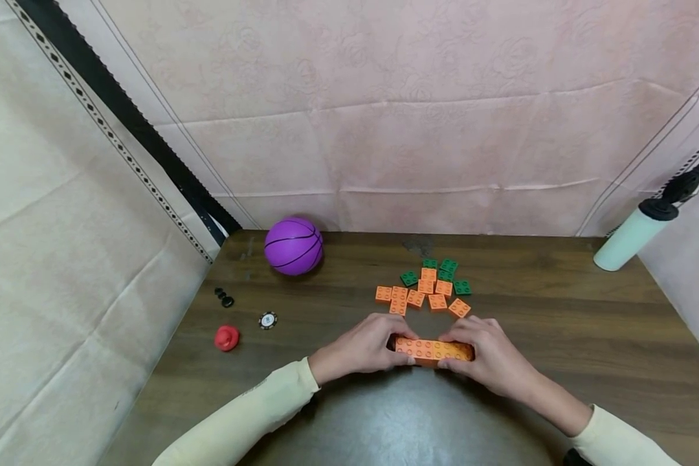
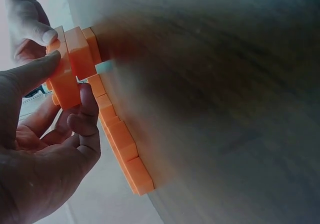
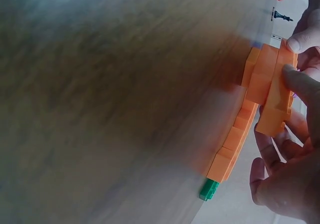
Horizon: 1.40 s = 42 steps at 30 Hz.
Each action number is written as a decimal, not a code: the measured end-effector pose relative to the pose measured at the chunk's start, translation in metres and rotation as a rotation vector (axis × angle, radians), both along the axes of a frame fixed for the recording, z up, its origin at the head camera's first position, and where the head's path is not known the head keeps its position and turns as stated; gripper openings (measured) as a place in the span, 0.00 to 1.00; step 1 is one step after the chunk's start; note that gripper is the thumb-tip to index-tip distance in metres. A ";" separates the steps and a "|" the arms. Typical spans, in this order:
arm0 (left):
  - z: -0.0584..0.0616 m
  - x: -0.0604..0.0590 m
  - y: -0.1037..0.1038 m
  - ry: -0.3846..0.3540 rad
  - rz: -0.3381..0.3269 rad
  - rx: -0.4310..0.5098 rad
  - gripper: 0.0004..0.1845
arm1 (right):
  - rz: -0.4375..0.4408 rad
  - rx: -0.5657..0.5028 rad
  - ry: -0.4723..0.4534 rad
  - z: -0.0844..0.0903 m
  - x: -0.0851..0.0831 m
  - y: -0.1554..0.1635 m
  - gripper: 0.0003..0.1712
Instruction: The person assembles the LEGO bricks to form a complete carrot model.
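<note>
Near the front middle of the table, both hands hold a stack of orange toy building bricks [image 1: 433,350], studs facing up. My left hand [image 1: 369,346] grips its left end, thumb on the near side and fingers at the far side. At the right end, my right hand [image 1: 489,353] pinches it the same way. In the left wrist view the top orange brick [image 2: 64,78] overhangs narrower layers below. The right wrist view shows the same stepped stack [image 3: 277,93], with both thumbs pressed along its near face.
Loose orange bricks [image 1: 399,301] and green bricks [image 1: 462,287] lie beyond the hands. A purple ball [image 1: 294,246] sits at the back left. Further left are a poker chip [image 1: 268,320], a red knobbed piece [image 1: 226,338] and a black chess piece [image 1: 227,301]. A mint bottle [image 1: 635,236] stands back right.
</note>
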State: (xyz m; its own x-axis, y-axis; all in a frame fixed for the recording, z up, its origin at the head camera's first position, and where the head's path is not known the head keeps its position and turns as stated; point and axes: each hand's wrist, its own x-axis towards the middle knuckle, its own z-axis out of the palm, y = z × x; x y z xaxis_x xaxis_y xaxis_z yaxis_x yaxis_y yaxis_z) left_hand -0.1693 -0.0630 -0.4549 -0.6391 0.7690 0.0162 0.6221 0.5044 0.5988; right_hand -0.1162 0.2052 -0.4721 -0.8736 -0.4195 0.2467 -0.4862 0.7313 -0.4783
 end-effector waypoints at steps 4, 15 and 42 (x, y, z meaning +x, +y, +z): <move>-0.001 -0.001 0.001 -0.008 0.002 0.001 0.16 | 0.000 -0.013 -0.021 0.000 0.000 0.001 0.15; -0.004 -0.003 -0.001 -0.063 0.011 0.030 0.15 | -0.013 -0.021 -0.033 0.001 0.000 -0.003 0.16; -0.005 -0.002 0.000 -0.065 0.016 0.042 0.15 | -0.056 -0.046 -0.016 0.004 0.004 -0.015 0.17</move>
